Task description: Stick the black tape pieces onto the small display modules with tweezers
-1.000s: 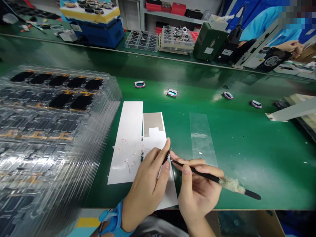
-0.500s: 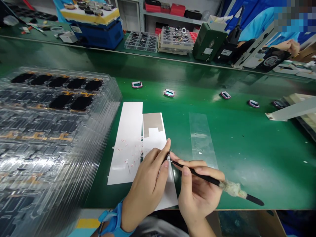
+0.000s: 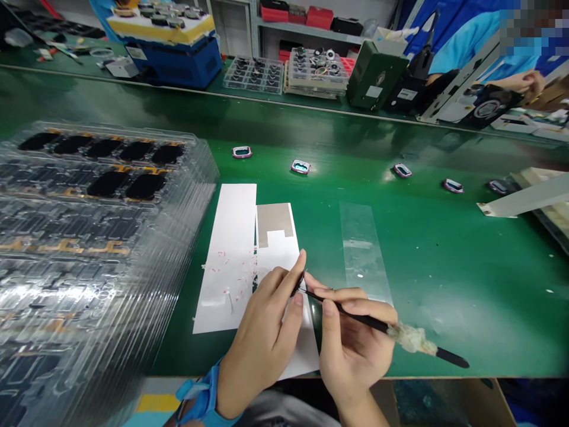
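My left hand [image 3: 262, 338] pinches a small dark part [image 3: 299, 283] between thumb and fingers, above two white paper strips [image 3: 231, 249]. My right hand [image 3: 355, 344] grips black tweezers [image 3: 377, 325] wrapped in pale tape near the rear end. Their tip touches the small part at my left fingertips. A blue strap [image 3: 202, 397] is on my left wrist. A grey film sheet [image 3: 274, 220] lies on the right-hand strip, and tiny red-white scraps dot the left one.
A tall stack of clear plastic trays [image 3: 89, 237] with black parts fills the left. Several pink-rimmed frames [image 3: 300, 166] lie in a row on the green belt [image 3: 444, 255]. A clear film strip [image 3: 362, 249] lies right of the paper. Another person's sleeve [image 3: 462, 41] is at far right.
The pink-rimmed frames have drifted left along the belt. My hands stay together with the tweezers shifted slightly left.
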A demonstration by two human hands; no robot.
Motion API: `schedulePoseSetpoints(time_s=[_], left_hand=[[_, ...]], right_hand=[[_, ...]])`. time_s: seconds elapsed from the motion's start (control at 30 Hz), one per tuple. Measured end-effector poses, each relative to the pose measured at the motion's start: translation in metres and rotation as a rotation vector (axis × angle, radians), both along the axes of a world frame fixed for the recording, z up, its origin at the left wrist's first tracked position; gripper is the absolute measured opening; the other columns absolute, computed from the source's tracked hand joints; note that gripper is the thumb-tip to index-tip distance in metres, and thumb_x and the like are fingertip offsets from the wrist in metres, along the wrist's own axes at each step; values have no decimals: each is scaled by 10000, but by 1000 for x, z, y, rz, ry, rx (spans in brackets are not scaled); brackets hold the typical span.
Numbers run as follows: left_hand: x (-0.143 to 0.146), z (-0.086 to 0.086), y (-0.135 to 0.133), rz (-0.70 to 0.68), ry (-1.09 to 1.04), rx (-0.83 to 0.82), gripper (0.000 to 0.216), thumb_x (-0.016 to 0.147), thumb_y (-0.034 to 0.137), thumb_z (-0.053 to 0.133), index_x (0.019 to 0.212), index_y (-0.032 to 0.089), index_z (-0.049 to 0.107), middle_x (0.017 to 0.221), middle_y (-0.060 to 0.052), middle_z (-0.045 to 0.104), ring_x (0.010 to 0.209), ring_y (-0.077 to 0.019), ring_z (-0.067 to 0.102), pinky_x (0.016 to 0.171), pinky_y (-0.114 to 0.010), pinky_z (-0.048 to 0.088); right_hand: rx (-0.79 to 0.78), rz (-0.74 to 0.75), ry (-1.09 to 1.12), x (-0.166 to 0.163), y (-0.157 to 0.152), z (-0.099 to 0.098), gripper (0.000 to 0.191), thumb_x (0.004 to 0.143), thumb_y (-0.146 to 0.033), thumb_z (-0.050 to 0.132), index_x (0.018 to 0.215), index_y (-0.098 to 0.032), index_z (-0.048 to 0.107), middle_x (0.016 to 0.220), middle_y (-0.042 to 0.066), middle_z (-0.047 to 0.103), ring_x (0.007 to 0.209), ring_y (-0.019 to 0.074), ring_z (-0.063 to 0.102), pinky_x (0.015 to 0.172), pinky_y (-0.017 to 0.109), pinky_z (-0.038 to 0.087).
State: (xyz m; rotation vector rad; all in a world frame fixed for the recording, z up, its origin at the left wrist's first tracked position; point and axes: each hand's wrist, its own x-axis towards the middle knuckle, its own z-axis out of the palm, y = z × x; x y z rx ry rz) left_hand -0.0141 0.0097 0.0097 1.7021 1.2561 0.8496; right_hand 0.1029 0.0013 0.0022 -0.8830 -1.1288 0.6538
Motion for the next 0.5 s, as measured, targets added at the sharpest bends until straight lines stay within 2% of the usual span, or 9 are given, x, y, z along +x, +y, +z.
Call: schedulePoseSetpoints(time_s=[0.2, 0.37, 0.5], left_hand=[[-5, -5, 1, -20, 74, 79, 468, 1037, 256, 340, 1502, 299, 373, 1069, -66, 641, 979, -222, 615, 832, -348, 517], [-7, -16, 1, 37, 99, 147, 462, 1026, 287, 380, 1484, 346, 396, 1357, -33, 612, 1174, -235, 620, 922, -344, 546], [-12, -33, -2, 41, 138, 125, 469, 1017, 316, 367, 1480, 376, 400, 1446, 7, 554, 1232, -269, 604, 943, -390, 569]], right_hand=[[-11, -15, 95, -2, -2, 0, 218, 942, -47, 505, 1032, -241, 464, 937, 22, 656, 937, 194, 743, 813, 429, 661], [26, -10, 104, -5, 0, -5, 161, 974, -124, 482, 1060, -258, 458, 945, 25, 619, 943, 204, 743, 800, 431, 655], [60, -38, 168, -12, 0, -11, 108, 987, -201, 474, 1066, -271, 453, 935, 28, 613, 887, 197, 751, 723, 382, 663]])
